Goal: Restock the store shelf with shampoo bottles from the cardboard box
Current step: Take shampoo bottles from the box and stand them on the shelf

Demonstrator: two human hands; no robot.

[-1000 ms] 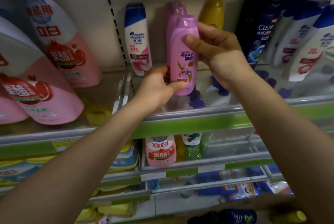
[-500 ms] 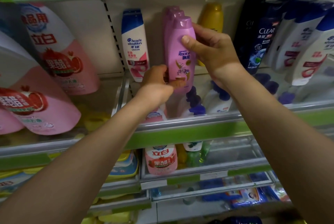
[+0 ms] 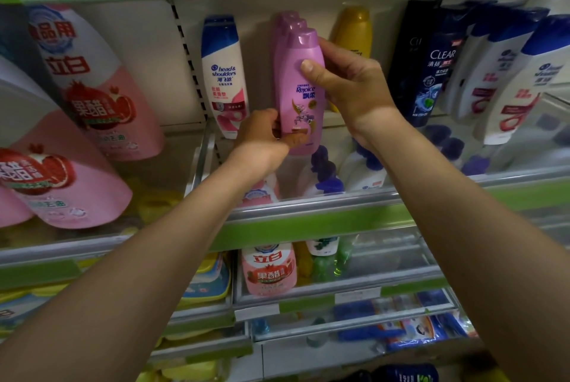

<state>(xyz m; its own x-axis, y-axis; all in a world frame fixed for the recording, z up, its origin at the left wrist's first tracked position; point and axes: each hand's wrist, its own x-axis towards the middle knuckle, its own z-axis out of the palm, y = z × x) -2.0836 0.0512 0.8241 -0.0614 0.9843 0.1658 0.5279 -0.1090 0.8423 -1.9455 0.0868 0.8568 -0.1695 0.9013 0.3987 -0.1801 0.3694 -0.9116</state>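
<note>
Two hands steady a purple shampoo bottle [image 3: 300,94] upright at the front of its row on the store shelf [image 3: 311,199]: right hand [image 3: 351,85] clamped round its shoulder, left hand [image 3: 262,137] pinching its base. Best practice: seat it flat, label forward, before letting go.

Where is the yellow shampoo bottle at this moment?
In the head view, the yellow shampoo bottle stands at the back of the upper shelf, behind the right hand, between the purple Rejoice bottles and the dark Clear bottle.
</note>
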